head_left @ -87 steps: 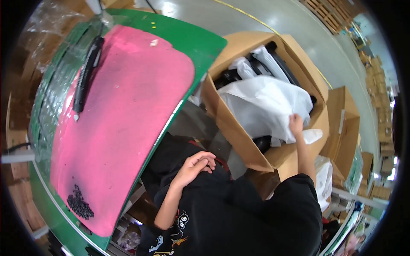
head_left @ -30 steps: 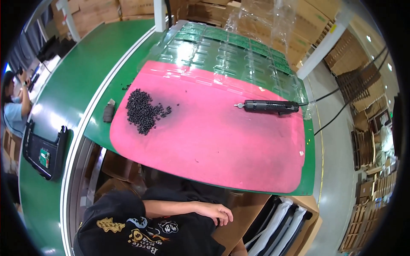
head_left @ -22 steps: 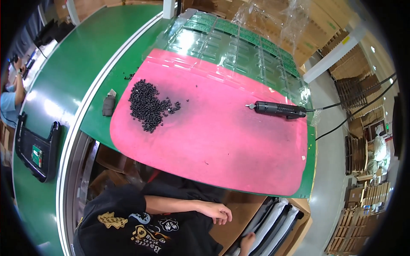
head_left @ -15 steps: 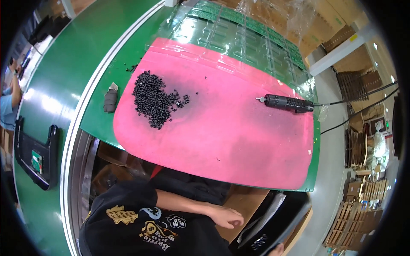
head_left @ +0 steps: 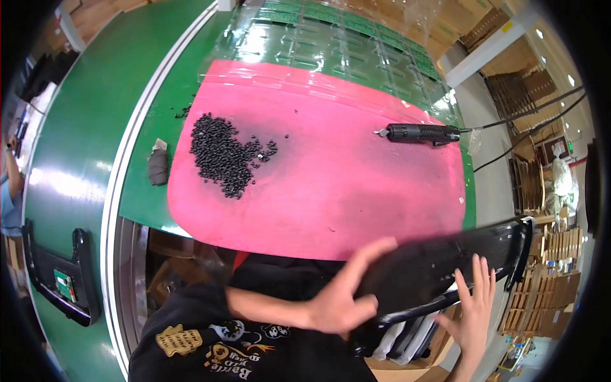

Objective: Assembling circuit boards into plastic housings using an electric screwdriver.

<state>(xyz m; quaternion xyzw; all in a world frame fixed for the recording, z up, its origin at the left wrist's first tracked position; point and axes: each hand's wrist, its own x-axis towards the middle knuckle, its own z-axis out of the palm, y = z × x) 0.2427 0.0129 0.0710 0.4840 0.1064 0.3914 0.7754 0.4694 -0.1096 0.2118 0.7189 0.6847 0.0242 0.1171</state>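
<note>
While left grip pinches black panel, right grip spread across it, shirt (lettered) below

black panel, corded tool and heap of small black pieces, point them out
Black panel (head_left: 429,267), head view: middle of its face.
Corded tool (head_left: 421,133), head view: its black body.
Heap (head_left: 223,156), head view: its middle.

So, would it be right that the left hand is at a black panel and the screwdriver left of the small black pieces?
Almost: the head view shows the screwdriver right of the small black pieces; the left hand is at a black panel.
</note>
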